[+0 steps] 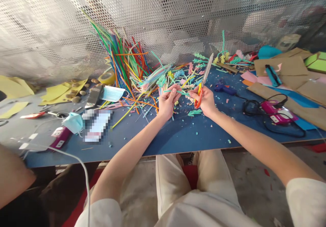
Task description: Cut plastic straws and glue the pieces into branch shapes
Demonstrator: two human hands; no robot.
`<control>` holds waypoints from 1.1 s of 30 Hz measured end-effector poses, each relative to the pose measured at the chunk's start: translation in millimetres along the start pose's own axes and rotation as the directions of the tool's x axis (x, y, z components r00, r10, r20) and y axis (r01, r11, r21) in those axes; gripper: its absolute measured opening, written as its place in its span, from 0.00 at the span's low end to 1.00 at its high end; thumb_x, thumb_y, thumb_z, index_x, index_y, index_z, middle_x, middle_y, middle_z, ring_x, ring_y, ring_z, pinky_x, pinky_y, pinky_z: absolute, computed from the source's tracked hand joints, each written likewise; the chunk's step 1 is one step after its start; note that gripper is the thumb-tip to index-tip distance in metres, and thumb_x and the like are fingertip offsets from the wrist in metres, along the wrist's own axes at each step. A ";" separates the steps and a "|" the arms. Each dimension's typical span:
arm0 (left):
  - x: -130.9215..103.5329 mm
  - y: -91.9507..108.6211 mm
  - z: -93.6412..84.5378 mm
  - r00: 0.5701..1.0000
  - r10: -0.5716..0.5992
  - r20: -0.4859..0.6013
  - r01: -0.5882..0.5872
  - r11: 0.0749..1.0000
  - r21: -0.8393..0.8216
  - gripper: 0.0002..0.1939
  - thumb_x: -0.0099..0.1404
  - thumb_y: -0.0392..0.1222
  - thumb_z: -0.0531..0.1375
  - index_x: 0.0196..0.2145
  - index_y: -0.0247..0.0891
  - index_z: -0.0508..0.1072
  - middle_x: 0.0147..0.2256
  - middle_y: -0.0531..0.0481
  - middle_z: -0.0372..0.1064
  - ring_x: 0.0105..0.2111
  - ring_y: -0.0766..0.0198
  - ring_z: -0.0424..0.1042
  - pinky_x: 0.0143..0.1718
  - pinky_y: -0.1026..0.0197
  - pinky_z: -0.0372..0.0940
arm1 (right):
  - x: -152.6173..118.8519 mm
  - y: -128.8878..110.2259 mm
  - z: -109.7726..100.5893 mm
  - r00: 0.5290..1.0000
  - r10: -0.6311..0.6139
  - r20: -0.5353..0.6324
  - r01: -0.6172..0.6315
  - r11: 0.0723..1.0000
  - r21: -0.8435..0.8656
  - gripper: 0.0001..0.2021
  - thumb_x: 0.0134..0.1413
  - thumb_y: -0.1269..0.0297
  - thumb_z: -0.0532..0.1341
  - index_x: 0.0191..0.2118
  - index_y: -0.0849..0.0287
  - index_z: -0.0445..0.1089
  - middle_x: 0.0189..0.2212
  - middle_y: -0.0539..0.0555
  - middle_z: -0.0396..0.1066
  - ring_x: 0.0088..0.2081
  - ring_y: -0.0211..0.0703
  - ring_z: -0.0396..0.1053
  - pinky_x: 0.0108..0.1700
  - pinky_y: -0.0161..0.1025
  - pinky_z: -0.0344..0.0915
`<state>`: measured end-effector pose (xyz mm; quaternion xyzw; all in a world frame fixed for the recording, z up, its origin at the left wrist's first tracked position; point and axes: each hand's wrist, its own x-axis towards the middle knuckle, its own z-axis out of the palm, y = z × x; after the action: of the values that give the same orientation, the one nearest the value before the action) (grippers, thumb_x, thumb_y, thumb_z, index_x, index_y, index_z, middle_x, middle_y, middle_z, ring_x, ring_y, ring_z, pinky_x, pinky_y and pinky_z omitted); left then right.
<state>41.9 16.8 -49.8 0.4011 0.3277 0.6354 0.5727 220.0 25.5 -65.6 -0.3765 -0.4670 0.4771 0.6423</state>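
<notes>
My left hand (168,102) is closed, pinching a thin green pipe cleaner (182,92) between thumb and fingers. The strip stretches across to the fingertips of my right hand (207,102), where its far end is hard to make out. That hand is wrapped round a pair of scissors (208,67) with red and yellow handles, the blades pointing up and away from me. Behind both hands lies a heap of pastel twisted pipe cleaner pieces (179,75). A small green leaf-like piece (195,112) rests on the table just below the right hand.
A large bundle of coloured pipe cleaners (119,64) leans on the perforated metal screen (183,16). Left are a phone (98,126), face masks (113,93) and yellow paper (63,92). Right are a glue gun (225,89), a purple power strip (277,111) and cardboard (281,65). Another person's arm (15,176) shows.
</notes>
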 end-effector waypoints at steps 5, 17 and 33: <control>-1.5 -2.5 0.7 1.000 0.010 0.000 -0.010 1.000 0.014 0.18 0.65 0.51 0.74 0.49 0.42 0.85 0.54 0.43 0.82 0.67 0.46 0.72 0.73 0.42 0.65 | -0.3 -0.6 0.2 0.999 -0.006 0.031 0.005 1.000 0.017 0.27 0.40 0.46 0.81 0.36 0.52 0.68 0.34 0.49 0.79 0.33 0.42 0.78 0.40 0.45 0.79; 0.7 -6.5 -7.7 0.976 0.126 0.179 -0.189 0.898 0.397 0.23 0.65 0.60 0.72 0.48 0.41 0.86 0.54 0.45 0.82 0.57 0.52 0.79 0.63 0.50 0.72 | 1.7 1.1 0.8 0.998 -0.048 0.029 0.046 0.996 0.070 0.26 0.41 0.48 0.81 0.36 0.52 0.67 0.31 0.46 0.78 0.32 0.42 0.78 0.43 0.45 0.80; -8.4 -1.5 -2.6 0.971 0.171 0.168 -0.236 0.802 0.549 0.19 0.64 0.59 0.72 0.35 0.38 0.84 0.32 0.49 0.79 0.30 0.64 0.75 0.35 0.61 0.70 | -3.6 -6.9 4.5 0.993 -0.023 0.115 0.021 0.999 0.025 0.27 0.40 0.48 0.82 0.36 0.53 0.68 0.32 0.47 0.78 0.33 0.43 0.78 0.45 0.47 0.79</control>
<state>40.5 8.7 -53.4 0.6199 0.4237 0.5445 0.3738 217.1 20.4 -58.7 -0.3353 -0.5017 0.4966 0.6239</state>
